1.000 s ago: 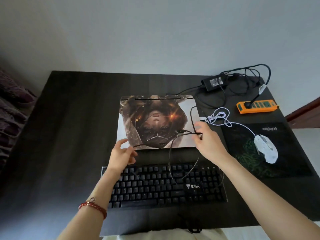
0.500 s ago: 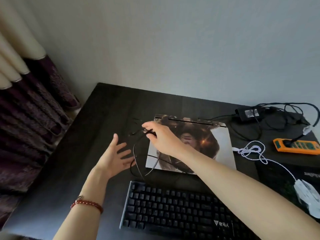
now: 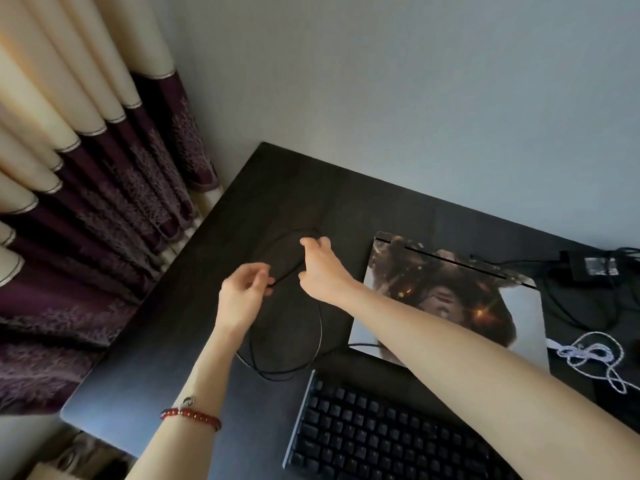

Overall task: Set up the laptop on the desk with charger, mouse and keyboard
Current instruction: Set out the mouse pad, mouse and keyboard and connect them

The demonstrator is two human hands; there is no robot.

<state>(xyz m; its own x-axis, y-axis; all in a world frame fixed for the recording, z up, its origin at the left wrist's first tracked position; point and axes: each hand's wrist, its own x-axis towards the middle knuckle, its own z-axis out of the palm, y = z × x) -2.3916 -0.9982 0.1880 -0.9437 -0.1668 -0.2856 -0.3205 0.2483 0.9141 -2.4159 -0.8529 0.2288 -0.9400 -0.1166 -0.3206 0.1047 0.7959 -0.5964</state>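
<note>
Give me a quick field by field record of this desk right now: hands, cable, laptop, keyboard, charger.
left hand: pinches the black cable
right hand: pinches the same cable farther along
cable: loops on the desk left of the laptop
laptop: lid closed, flat
keyboard: in front of the laptop
charger brick: behind the laptop, at the right
white cable: coiled right of the laptop

A closed laptop [image 3: 460, 306] with a printed portrait skin on its lid is lying flat at the 3 o'clock side of the dark desk [image 3: 277, 188]. A black keyboard [image 3: 374, 441] is sitting at 5 o'clock, its thin black cable [image 3: 320, 336] looping toward 9 o'clock. The black charger brick [image 3: 594, 268] is resting at 2 o'clock, and the coiled white mouse cord [image 3: 588, 355] is lying at 4 o'clock.
</note>
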